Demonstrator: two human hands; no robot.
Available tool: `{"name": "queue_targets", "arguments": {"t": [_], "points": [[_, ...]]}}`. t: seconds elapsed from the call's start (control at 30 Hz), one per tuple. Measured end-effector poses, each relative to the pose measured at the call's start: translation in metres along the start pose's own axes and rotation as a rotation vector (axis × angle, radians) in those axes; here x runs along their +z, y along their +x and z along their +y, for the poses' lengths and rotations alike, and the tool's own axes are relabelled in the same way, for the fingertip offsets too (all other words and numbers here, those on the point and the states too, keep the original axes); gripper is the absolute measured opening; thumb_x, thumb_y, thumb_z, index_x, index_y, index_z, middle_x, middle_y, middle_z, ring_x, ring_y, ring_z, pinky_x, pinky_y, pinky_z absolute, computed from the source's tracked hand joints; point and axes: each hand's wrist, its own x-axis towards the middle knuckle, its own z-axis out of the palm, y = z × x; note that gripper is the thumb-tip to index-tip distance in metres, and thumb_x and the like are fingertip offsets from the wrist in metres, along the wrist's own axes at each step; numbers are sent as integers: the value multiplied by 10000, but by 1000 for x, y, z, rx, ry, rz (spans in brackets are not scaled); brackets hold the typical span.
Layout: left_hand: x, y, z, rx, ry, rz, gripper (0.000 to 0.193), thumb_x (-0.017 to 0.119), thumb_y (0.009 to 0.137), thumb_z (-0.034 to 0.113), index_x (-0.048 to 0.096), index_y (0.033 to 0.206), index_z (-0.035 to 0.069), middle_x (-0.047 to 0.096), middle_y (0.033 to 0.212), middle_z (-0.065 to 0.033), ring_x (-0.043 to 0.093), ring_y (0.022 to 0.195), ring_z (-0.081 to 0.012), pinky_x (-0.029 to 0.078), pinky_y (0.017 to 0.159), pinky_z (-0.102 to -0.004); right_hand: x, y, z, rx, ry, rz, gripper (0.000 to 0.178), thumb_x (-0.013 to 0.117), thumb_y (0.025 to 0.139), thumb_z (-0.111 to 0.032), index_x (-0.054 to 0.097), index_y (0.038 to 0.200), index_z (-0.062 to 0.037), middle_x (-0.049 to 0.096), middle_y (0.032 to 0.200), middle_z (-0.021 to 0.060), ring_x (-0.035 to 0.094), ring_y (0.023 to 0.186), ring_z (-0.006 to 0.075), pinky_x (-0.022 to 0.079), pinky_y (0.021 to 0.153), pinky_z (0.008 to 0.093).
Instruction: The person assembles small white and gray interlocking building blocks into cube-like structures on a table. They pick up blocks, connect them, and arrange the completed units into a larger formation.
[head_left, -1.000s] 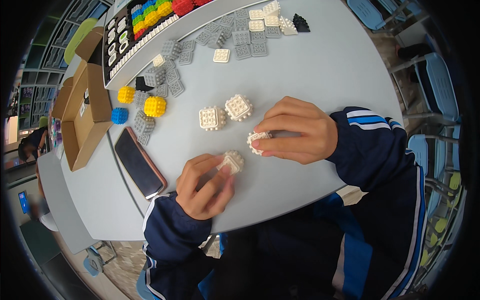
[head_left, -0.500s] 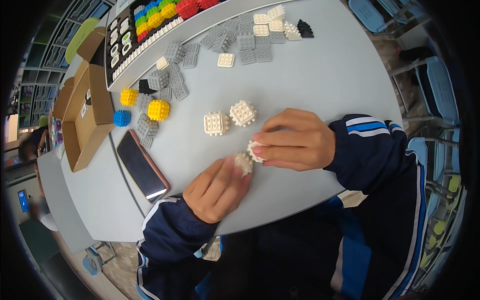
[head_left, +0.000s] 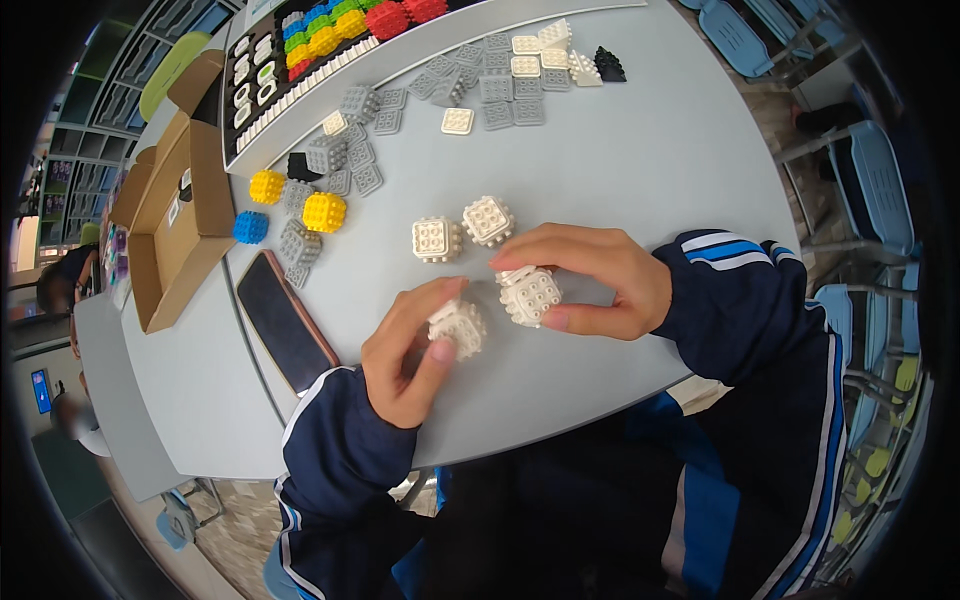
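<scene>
My left hand (head_left: pixel 408 350) curls its thumb and fingers round a white studded block (head_left: pixel 459 332), slightly blurred. To its right, my right hand (head_left: pixel 605 285) grips another white studded block (head_left: pixel 531 298) between the thumb below and the fingers on top. A small gap separates the two held blocks. Just beyond them on the table, side by side, stand a white studded cube (head_left: pixel 434 240) and a second white cube (head_left: pixel 488 220). The right fingertips are close to that second cube.
A phone (head_left: pixel 285 320) lies left of my left hand. Beyond it are yellow cubes (head_left: pixel 324 212), a blue cube (head_left: pixel 249 227) and several grey plates (head_left: pixel 497 89). An open cardboard box (head_left: pixel 165 310) and a tray of coloured blocks (head_left: pixel 300 110) stand farther back. Chairs (head_left: pixel 875 185) line the right.
The two held white blocks, close together before, have moved apart. My left hand has shifted left and turned, and my right fingers have spread wider round their block.
</scene>
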Motion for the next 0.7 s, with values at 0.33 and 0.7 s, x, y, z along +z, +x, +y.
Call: {"name": "queue_targets", "arguments": {"t": [0.33, 0.7], "points": [[20, 1, -6, -76, -328, 105, 727, 841, 779, -7, 511, 1425, -47, 594, 1356, -183, 554, 1292, -257, 412, 1097, -370, 28, -1, 0, 93, -79, 122, 681, 894, 764, -169, 579, 1350, -23, 633, 1303, 131, 638, 1188, 292, 530, 985, 396], [18, 9, -2, 425, 324, 6, 602, 921, 689, 54, 620, 1198, -61, 710, 1042, -191, 702, 875, -285, 555, 762, -345, 39, 3, -1, -300, -337, 89, 593, 846, 557, -25, 605, 1079, 117, 601, 1017, 205, 605, 902, 355, 526, 763, 407]]}}
